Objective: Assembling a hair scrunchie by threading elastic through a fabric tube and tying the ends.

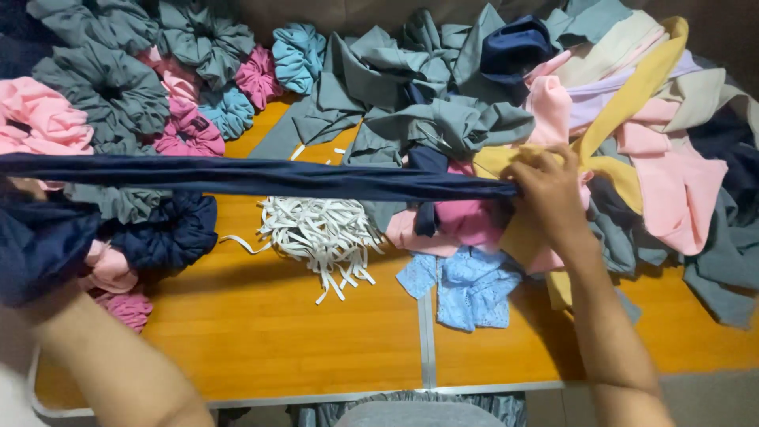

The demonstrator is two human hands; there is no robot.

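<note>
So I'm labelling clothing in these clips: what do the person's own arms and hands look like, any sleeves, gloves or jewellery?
Both forearms are bare, with no sleeves reaching them. The right hand wears no glove, and no ring, watch or bracelet shows on it or its wrist. The left hand is mostly hidden behind dark navy fabric, so jewellery there cannot be told. A bit of white clothing shows at the lower left edge.

You have one long navy fabric tube (pixel 261 177) stretched across from nine o'clock to three o'clock. At ten and eleven o'clock you can count about three grey scrunchies (pixel 107 83), two light blue scrunchies (pixel 298 55) and two magenta scrunchies (pixel 257 77). One navy scrunchie (pixel 170 233) lies at eight o'clock. One heap of white elastic strips (pixel 320 233) sits at the centre; the strips are too tangled to count. One light blue cloth piece (pixel 466 289) lies at five o'clock.
</note>
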